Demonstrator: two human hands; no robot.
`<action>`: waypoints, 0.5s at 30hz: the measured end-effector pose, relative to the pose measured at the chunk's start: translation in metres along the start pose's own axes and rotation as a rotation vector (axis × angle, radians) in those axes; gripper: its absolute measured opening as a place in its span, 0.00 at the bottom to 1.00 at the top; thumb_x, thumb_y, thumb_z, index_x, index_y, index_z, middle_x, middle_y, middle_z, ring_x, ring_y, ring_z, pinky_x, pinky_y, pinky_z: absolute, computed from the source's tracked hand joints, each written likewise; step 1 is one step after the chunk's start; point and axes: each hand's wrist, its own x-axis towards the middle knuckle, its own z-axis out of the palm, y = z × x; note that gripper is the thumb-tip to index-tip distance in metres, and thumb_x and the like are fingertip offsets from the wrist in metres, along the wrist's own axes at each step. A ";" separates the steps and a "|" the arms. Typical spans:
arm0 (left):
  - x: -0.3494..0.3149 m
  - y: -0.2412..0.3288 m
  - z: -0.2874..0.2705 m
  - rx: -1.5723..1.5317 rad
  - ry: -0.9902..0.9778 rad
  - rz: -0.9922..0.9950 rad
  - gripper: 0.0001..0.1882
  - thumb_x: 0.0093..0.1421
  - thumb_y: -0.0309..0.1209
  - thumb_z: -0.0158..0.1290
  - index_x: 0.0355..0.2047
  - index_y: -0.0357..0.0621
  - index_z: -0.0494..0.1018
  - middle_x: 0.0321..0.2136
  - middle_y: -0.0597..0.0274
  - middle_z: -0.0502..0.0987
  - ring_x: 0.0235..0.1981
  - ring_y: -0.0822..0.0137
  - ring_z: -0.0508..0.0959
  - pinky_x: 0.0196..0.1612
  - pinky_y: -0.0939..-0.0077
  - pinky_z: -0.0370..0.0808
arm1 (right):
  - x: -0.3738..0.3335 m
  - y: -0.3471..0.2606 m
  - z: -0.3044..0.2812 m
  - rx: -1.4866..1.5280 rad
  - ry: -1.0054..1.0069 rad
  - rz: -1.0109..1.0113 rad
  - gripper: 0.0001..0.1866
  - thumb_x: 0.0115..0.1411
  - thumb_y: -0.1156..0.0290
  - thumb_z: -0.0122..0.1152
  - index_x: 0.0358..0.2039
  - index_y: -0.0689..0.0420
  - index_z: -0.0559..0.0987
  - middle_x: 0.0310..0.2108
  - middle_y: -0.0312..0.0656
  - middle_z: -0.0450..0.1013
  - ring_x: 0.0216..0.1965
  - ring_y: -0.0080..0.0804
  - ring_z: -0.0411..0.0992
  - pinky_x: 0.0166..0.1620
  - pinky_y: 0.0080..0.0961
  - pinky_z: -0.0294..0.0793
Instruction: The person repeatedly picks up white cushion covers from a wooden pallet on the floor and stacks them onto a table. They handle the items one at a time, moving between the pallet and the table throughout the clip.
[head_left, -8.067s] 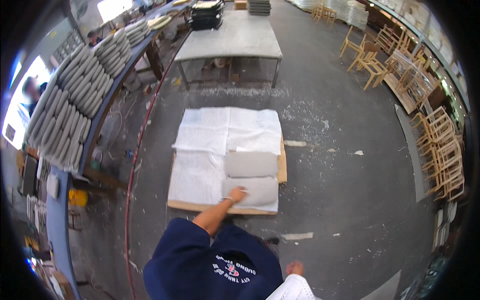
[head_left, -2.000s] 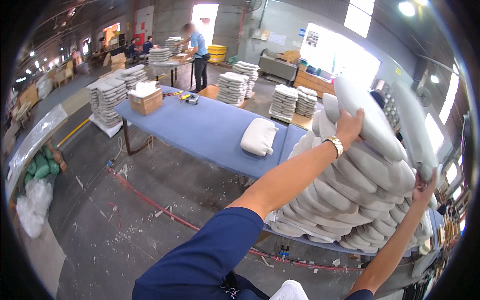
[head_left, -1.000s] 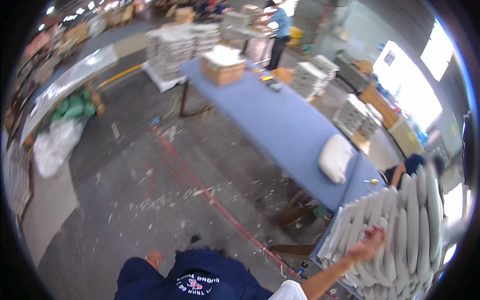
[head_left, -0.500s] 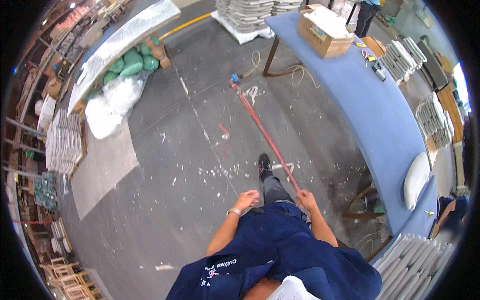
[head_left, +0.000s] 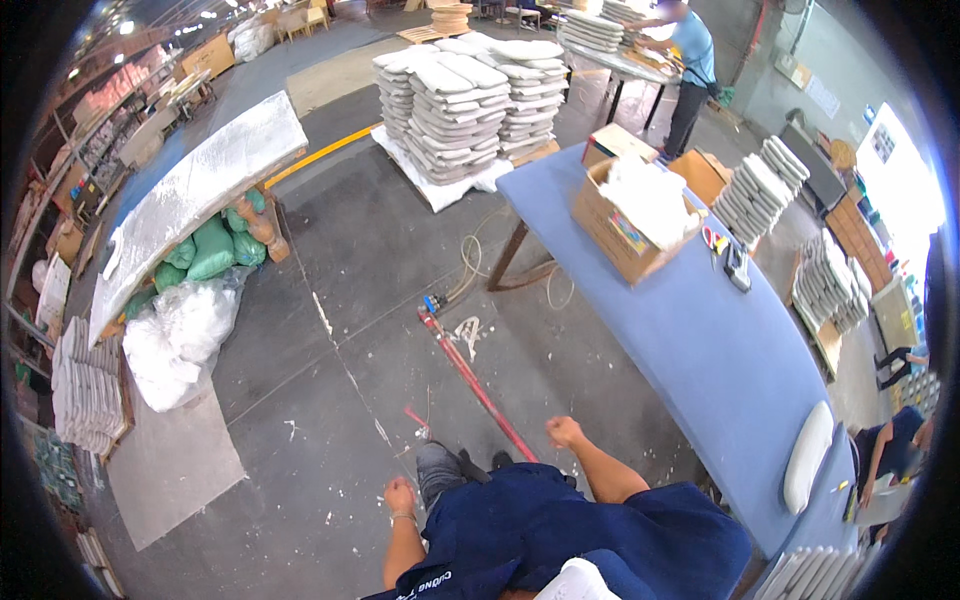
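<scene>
My left hand [head_left: 400, 495] hangs by my left thigh with its fingers curled in, and nothing shows in it. Out in front of my right side, my right hand [head_left: 565, 432] is closed in a loose fist with no object visible in it. A long red pipe [head_left: 468, 375] lies along the floor ahead of me, nearest to my right hand but apart from it. At its far end sits a blue valve [head_left: 432, 302], joined to a pale coiled hose [head_left: 470, 262]. My bent left leg [head_left: 438, 475] is forward.
A blue-topped table [head_left: 650, 330] curves along my right, bearing an open carton [head_left: 630, 225], scissors [head_left: 713, 240] and a white cushion [head_left: 808, 458]. Stacked cushions [head_left: 455, 110] stand ahead. Plastic bags [head_left: 185, 330] lie left. A co-worker [head_left: 692, 70] stands at the far right.
My view has tilted up, showing more of the room ahead. I have moved forward; my left leg is now in front, my hands are farther apart, and the table lies nearer.
</scene>
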 end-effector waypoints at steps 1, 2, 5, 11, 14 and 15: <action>0.012 -0.009 0.003 0.228 0.121 0.181 0.09 0.60 0.33 0.47 0.30 0.40 0.74 0.19 0.62 0.74 0.18 0.67 0.75 0.21 0.74 0.73 | 0.007 -0.060 -0.004 0.000 -0.025 -0.011 0.11 0.59 0.64 0.54 0.34 0.59 0.77 0.24 0.41 0.76 0.23 0.28 0.76 0.27 0.26 0.77; 0.024 -0.020 0.015 0.465 0.219 0.371 0.10 0.60 0.32 0.47 0.30 0.40 0.74 0.19 0.61 0.75 0.19 0.65 0.75 0.22 0.71 0.73 | 0.027 -0.091 -0.004 0.043 -0.016 -0.062 0.11 0.59 0.64 0.54 0.35 0.59 0.78 0.24 0.41 0.76 0.23 0.28 0.76 0.27 0.26 0.76; 0.097 0.005 0.026 0.061 0.216 0.079 0.11 0.58 0.34 0.47 0.31 0.40 0.75 0.23 0.57 0.78 0.26 0.60 0.78 0.29 0.62 0.75 | 0.096 -0.183 0.006 0.138 0.009 -0.191 0.11 0.59 0.65 0.54 0.36 0.58 0.78 0.24 0.40 0.76 0.24 0.27 0.76 0.27 0.25 0.75; 0.271 0.131 -0.014 1.342 -0.225 0.529 0.15 0.56 0.39 0.47 0.36 0.46 0.77 0.34 0.51 0.79 0.36 0.52 0.79 0.37 0.54 0.75 | 0.222 -0.299 0.044 0.034 -0.060 -0.175 0.16 0.56 0.60 0.52 0.38 0.56 0.79 0.27 0.45 0.78 0.30 0.37 0.78 0.39 0.33 0.76; 0.315 0.174 -0.038 1.162 -0.352 0.581 0.15 0.55 0.40 0.48 0.36 0.47 0.77 0.34 0.50 0.79 0.35 0.48 0.79 0.34 0.53 0.75 | 0.244 -0.339 0.053 0.176 -0.121 0.121 0.12 0.60 0.65 0.52 0.37 0.58 0.78 0.26 0.40 0.76 0.23 0.27 0.76 0.25 0.25 0.77; 0.342 0.201 -0.033 1.339 -0.276 0.614 0.14 0.56 0.39 0.48 0.36 0.47 0.77 0.32 0.52 0.79 0.33 0.52 0.79 0.31 0.57 0.74 | 0.255 -0.336 0.052 0.154 -0.076 0.075 0.12 0.60 0.64 0.52 0.37 0.58 0.78 0.27 0.40 0.77 0.23 0.27 0.76 0.26 0.25 0.77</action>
